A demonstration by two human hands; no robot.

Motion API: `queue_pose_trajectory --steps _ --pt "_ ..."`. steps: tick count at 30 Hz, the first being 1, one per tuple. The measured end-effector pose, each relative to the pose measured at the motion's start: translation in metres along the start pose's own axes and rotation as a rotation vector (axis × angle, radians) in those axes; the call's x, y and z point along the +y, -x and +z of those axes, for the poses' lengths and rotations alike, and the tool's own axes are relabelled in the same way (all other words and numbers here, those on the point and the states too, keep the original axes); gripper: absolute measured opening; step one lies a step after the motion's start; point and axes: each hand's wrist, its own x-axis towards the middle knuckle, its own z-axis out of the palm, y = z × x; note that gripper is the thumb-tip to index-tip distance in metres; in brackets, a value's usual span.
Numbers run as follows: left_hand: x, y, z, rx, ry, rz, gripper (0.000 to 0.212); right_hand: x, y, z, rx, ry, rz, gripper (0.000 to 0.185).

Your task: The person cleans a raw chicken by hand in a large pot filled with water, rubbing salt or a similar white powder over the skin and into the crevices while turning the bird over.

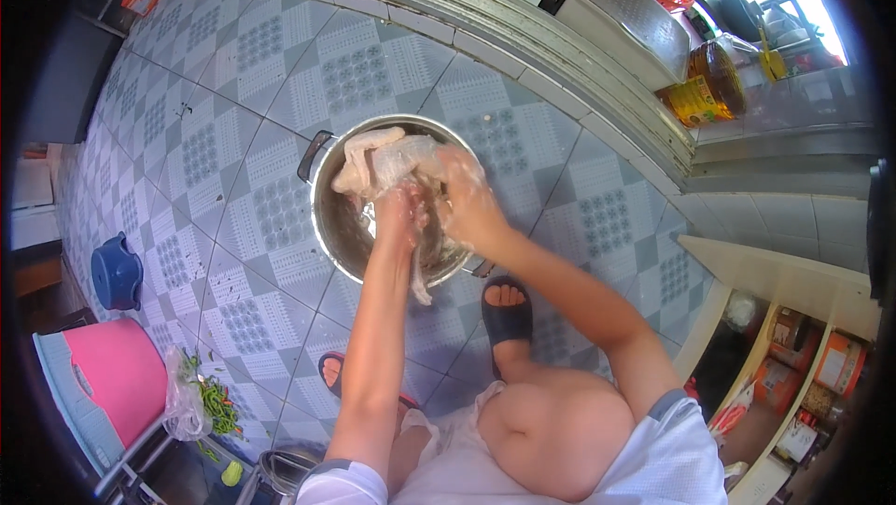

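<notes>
A large round metal pot (318, 214) with dark side handles stands on the tiled floor before me. Over it lies a pale, raw plucked bird (402, 158), probably a chicken, with a folded wing at its left. My left hand (406, 207) is at the bird's near side, its fingers mostly hidden against or inside the carcass. My right hand (465, 193), wet and whitish, grips the bird's right part. A thin pale strip of skin or neck (419, 281) hangs over the pot's near rim. The pot's inside is wet and shiny.
Green and red chillies (220, 403) lie by a clear plastic bag (185, 400) and a pink tub (119, 379) at lower left. A blue basin (117, 272) is farther left. An open cabinet (777, 281) stands at right, and an oil bottle (707, 88) on the counter. My sandalled feet are near the pot.
</notes>
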Motion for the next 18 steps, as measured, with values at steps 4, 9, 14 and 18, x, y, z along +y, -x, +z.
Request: queue_pose_trajectory --steps 4,9,14,18 --pt "0.018 0.038 0.017 0.061 -0.170 -0.058 0.012 0.025 -0.053 0.011 -0.188 0.063 -0.101 0.066" --pt "0.022 0.062 0.008 -0.081 -0.127 -0.092 0.011 0.037 -0.102 0.010 -0.680 -0.279 0.096 0.081" --pt "0.047 0.094 0.001 -0.099 -0.058 -0.091 0.003 0.029 -0.101 -0.003 -0.894 -0.875 0.307 0.079" --pt "0.070 0.128 0.015 -0.197 0.002 -0.088 0.006 0.036 -0.095 -0.011 -0.949 -1.488 0.489 0.058"
